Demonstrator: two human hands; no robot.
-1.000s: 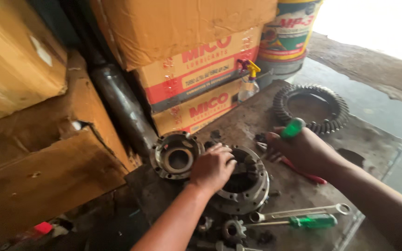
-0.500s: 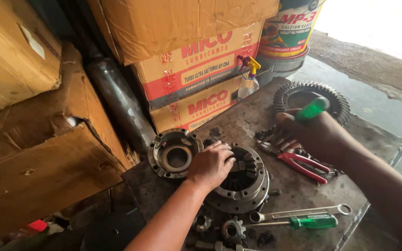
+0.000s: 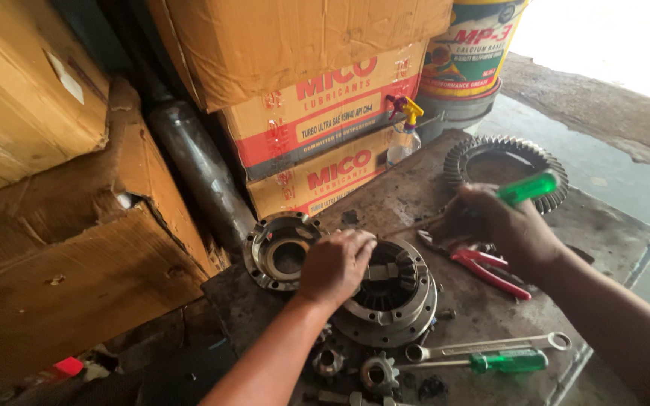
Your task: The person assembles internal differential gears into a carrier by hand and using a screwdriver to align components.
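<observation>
Change since the earlier views: the right hand (image 3: 502,225) had lifted off the red-handled pliers (image 3: 487,269) and drawn in toward the middle of the desk (image 3: 626,248), carrying a green-handled screwdriver (image 3: 526,188). Its shaft now slanted down and left toward the differential case (image 3: 385,289). The left hand (image 3: 336,263) had kept its place on the case throughout. Judged from this, the work had passed from picking a tool to bringing it to the part.

Right hand: closed around the screwdriver, green handle jutting up and right past the knuckles, tip near the upper rim of the case; whether it touched could not be told.

Left hand: fingers curled over the left upper edge of the case, pressing it down. A full grip could not be confirmed.

Differential case: flat on the desk, open side up, inner gears visible, directly under the left hand and just left of and below the right.

Adjacent items:
- case cover half (image 3: 280,252), touching the case on its left;
- ring gear (image 3: 505,169) behind the right hand, well apart from the case;
- pliers lying just below the right hand;
- ring spanner (image 3: 487,347) and a second green screwdriver (image 3: 502,362) near the front edge;
- small pinion gears (image 3: 355,368) in front of the case;
- spray bottle (image 3: 404,131) against stacked cartons (image 3: 317,113).
</observation>
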